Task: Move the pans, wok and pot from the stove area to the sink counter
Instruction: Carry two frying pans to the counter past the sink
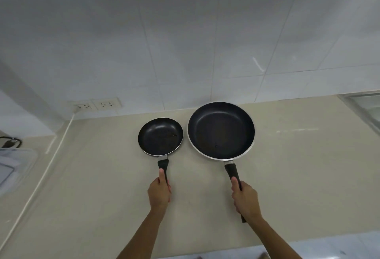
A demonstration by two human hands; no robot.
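A small black frying pan (160, 136) sits over the beige counter (102, 186), and my left hand (159, 194) grips its black handle. To its right is a large black frying pan (221, 130) with a silver rim, held by its handle in my right hand (244, 198). Both pans are empty and level, side by side near the middle of the counter. I cannot tell whether they rest on the surface or hover just above it. No wok or pot is in view.
A white tiled wall (185, 53) stands behind the counter, with two sockets (96, 104) and a white cable (41, 176) running down the left. A sink's edge (366, 110) shows at far right. A grey appliance (12, 166) lies at far left.
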